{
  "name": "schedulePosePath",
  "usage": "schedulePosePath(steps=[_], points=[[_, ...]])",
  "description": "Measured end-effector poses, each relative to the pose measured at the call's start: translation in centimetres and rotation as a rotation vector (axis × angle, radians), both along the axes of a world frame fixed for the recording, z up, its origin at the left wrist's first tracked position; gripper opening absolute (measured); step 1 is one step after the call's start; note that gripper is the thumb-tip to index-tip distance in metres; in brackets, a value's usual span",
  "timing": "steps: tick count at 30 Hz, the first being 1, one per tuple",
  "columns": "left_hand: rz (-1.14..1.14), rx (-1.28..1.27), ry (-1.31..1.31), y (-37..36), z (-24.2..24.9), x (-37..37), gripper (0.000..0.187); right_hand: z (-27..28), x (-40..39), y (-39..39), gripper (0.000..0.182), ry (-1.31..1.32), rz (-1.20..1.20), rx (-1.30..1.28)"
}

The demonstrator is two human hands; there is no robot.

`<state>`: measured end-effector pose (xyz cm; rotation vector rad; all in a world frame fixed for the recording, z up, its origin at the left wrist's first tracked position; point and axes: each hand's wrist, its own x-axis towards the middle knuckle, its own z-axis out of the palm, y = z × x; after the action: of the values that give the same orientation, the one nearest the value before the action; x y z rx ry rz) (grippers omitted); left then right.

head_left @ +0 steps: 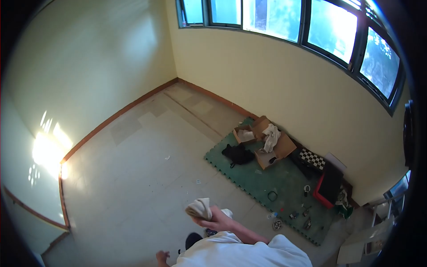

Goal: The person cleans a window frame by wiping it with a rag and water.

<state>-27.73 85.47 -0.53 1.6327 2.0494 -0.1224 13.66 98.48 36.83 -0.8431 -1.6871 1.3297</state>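
From where I'm standing, bright sunlight is falling in patches on the pale, smooth wall [111,49] at the far left, and a brown baseboard [120,111] is running along its foot. Low in the view, the person's bare left hand [163,256] is hovering over the pale tiled floor [133,187]; its fingers are curling partway in, and I can't tell whether that grip is holding anything. Next along, a folded beige-and-white cloth [199,209] is sitting in the bare right hand [215,219], whose grip is closing round its lower right side, well above the floor. The white fabric shirt [244,253] is filling the bottom.

Farther right, a green foam mat [240,178] with toothed edges is lying near the wall under the dark-framed windows [275,18]. On it, a black fabric bundle [239,155] is resting beside open brown cardboard boxes [276,151], and a crumpled white cloth [270,137] is draping over them. A black-and-white checkered board [312,159] is lying next to a red-and-black case [329,184]. Small metal parts [307,222] are scattering across the mat's near end. A shiny green packet [346,211] is lying just beyond the case; any print there is too small to read.
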Motion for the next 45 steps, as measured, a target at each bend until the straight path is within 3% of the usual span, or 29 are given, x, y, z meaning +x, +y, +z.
schedulePosePath(steps=[3, 6, 11, 17, 20, 21, 22, 24, 27, 30, 33, 35, 36, 38, 39, 40, 41, 42, 43, 44, 45], points=[[0.352, -0.098, -0.104, 5.0, 3.2, -0.9, 0.049, 0.5, -1.8, 9.0, 0.02, -0.092, 0.014, 0.157], [0.42, -0.089, -0.132, 14.6, 3.7, -2.0, 0.049, -0.3, -2.8, 18.4, 0.021, -0.179, -0.015, 0.214], [0.327, 0.021, -0.175, 37.1, 2.8, -5.4, 0.05, -3.0, -6.0, 33.2, 0.022, -0.158, -0.131, 0.137], [0.135, 0.078, -0.439, 69.3, 4.8, -3.5, 0.052, 1.4, -7.7, 47.3, 0.022, -0.081, -0.349, 0.176], [-0.024, -0.098, -0.664, 84.1, 2.0, 0.1, 0.05, 0.1, -6.7, 53.3, 0.02, 0.123, -0.464, 0.04], [-0.119, -0.185, -0.746, 89.1, 1.3, 1.3, 0.051, -2.5, -6.5, 56.2, 0.017, 0.148, -0.514, 0.177], [-0.054, -0.331, -0.811, 92.6, 1.2, 2.7, 0.047, -3.2, -6.3, 58.7, 0.016, 0.177, -0.601, 0.188], [0.099, -0.611, -0.939, 97.8, 5.9, 8.2, 0.044, -3.7, -5.4, 63.7, 0.016, 0.232, -0.752, 0.217], [0.158, -0.834, -0.988, 104.2, 7.3, 8.7, 0.042, -5.1, -4.2, 73.2, 0.016, 0.26, -0.804, 0.183], [0.293, -0.473, -0.959, 108.4, 4.6, 4.6, 0.04, -3.9, -1.6, 83.4, 0.018, 0.338, -0.665, 0.063], [0.572, 0.001, -0.855, 112.3, 3.1, -0.2, 0.032, -2.5, -0.2, 93.7, 0.022, 0.255, -0.588, 0.159], [0.654, 0.217, -0.628, 114.9, 2.7, -3.1, 0.031, -2.2, 0.9, 99.9, 0.028, 0.091, -0.532, 0.221], [0.664, 0.287, -0.477, 116.3, 2.2, -4.4, 0.03, -2.4, 1.1, 103.6, 0.031, 0.129, -0.475, 0.341], [0.659, 0.349, -0.207, 119.3, 1.5, -6.7, 0.029, -1.1, 1.1, 108.9, 0.033, 0.17, -0.463, 0.165], [0.655, 0.363, -0.106, 120.6, 1.1, -7.7, 0.028, -0.2, 1.1, 112.1, 0.034, 0.078, -0.607, 0.338], [0.649, 0.376, -0.05, 121.7, -0.7, -8.7, 0.028, -0.6, 0.5, 113.7, 0.034, 0.128, -0.62, 0.445], [0.635, 0.384, -0.012, 124.4, -0.6, -9.6, 0.027, -0.9, 0.1, 116.5, 0.032, 0.316, -0.676, 0.147], [0.608, 0.412, -0.009, 127.8, -1.1, -10.4, 0.022, -4.4, 0.7, 119.0, 0.03, 0.531, -0.584, 0.07], [0.581, 0.44, -0.005, 131.3, -1.5, -11.1, 0.018, -5.5, 0.4, 121.9, 0.027, 0.702, -0.643, 0.013], [0.547, 0.469, -0.006, 136.2, -2.2, -10.8, 0.015, -6.3, 0.4, 124.5, 0.026, 0.583, -0.843, -0.007], [0.515, 0.49, -0.007, 140.5, -2.7, -10.3, 0.013, -5.9, 0.2, 127.0, 0.024, 0.753, -0.873, 0.012]])
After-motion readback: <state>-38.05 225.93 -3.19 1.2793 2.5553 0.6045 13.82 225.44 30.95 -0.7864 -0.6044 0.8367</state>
